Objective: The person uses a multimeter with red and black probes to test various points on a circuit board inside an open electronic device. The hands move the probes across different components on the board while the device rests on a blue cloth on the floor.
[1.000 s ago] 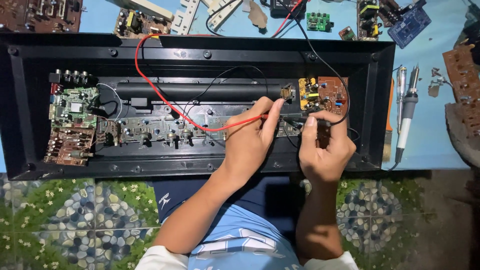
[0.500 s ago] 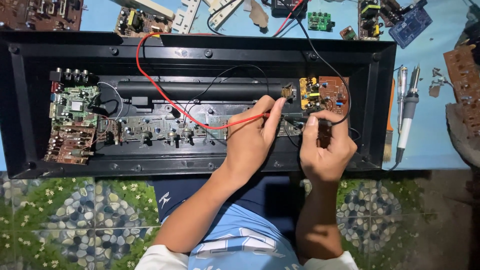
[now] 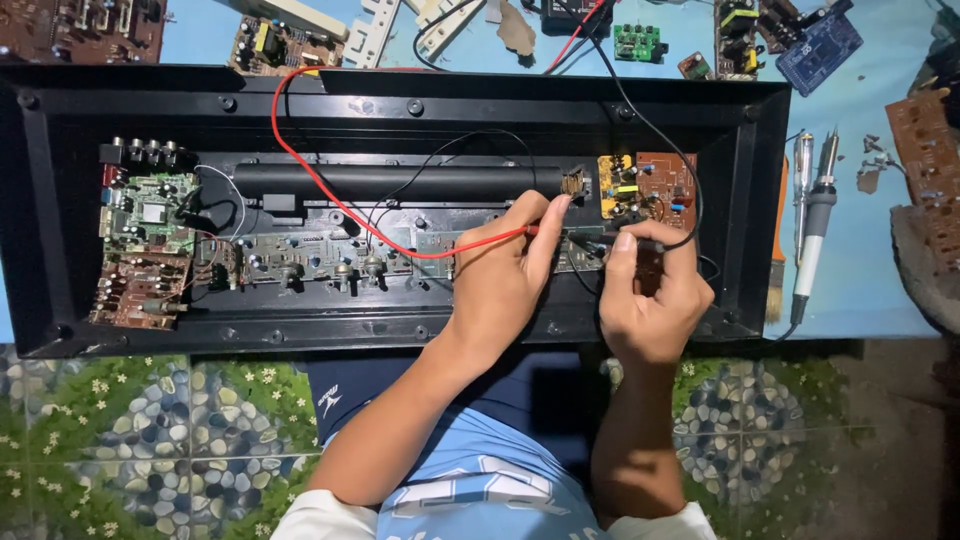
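- Left hand (image 3: 505, 275) is pinching a red probe (image 3: 535, 231), fingers closed around it; the probe is lying crosswise, tip pointing right.
- Right hand (image 3: 650, 300) is gripping a black probe (image 3: 600, 242), tip pointing left.
- Both tips are meeting over a circuit board (image 3: 585, 250) inside the long black case (image 3: 400, 105).

Head view, straight down

One head-worn camera looks steeply down, fairly near, over the black casing (image 3: 400, 105) lying along the blue tabletop's (image 3: 860, 290) near edge.
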